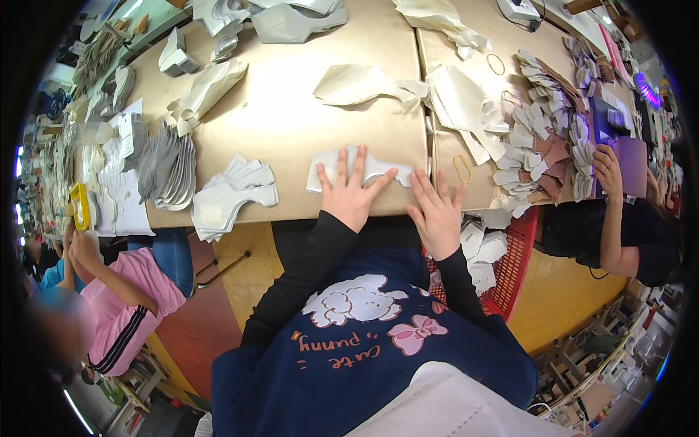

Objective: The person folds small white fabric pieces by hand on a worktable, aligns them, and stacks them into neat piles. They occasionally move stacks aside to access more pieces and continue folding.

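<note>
A pale grey-white cut piece [373, 167], broad at the left and narrowing to the right, lies flat near the table's front edge. Whether it is one layer or a thin stack I cannot tell. My left hand [348, 200] rests on its broad part, palm down with fingers spread. At its narrow right end, my right hand [439, 222] lies with fingers stretched out, the tips at or just beside the piece. Neither hand grips anything. To the left, a fanned pile of similar pale pieces [233, 195] sits at the table edge. Beyond my hands is a crumpled cream sheet [357, 84].
Grey pieces [167, 166] fan out at the left. Cream sheets [462, 102] and a rubber band [462, 169] lie at the right, near heaps of small pieces [535, 138]. A red basket [513, 266] stands below the table. Co-workers' hands [606, 171] work at both sides.
</note>
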`<state>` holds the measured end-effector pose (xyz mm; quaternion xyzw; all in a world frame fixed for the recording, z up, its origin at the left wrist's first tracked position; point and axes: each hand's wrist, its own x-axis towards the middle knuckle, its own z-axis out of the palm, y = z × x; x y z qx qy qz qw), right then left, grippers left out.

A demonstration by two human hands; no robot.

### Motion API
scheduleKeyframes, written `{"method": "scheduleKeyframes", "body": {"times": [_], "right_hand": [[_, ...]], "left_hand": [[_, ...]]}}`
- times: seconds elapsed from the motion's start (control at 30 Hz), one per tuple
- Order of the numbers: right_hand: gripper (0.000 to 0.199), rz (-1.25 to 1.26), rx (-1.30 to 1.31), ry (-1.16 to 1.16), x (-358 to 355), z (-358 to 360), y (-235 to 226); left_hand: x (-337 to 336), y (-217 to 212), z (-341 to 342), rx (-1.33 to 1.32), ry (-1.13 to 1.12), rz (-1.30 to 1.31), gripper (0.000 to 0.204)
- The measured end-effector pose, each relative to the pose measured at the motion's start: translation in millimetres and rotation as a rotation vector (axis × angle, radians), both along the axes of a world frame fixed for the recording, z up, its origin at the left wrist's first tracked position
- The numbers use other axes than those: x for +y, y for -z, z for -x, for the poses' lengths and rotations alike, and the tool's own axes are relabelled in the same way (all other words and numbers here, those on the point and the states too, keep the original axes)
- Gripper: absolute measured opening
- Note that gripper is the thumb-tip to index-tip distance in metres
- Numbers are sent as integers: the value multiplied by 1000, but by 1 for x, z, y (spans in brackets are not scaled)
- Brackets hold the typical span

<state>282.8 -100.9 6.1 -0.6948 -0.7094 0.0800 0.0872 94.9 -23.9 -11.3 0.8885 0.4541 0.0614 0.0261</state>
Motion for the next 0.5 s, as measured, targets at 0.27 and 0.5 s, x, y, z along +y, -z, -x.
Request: {"method": "scheduleKeyframes", "body": {"times": [0.27, 0.5], "right_hand": [[70, 3, 109, -41, 10, 14, -6], [75, -4, 128, -86, 29, 37, -13]], "left_hand": [[0, -4, 4, -25, -19, 68, 60], [2, 0, 33, -455, -93, 308, 60]]}}
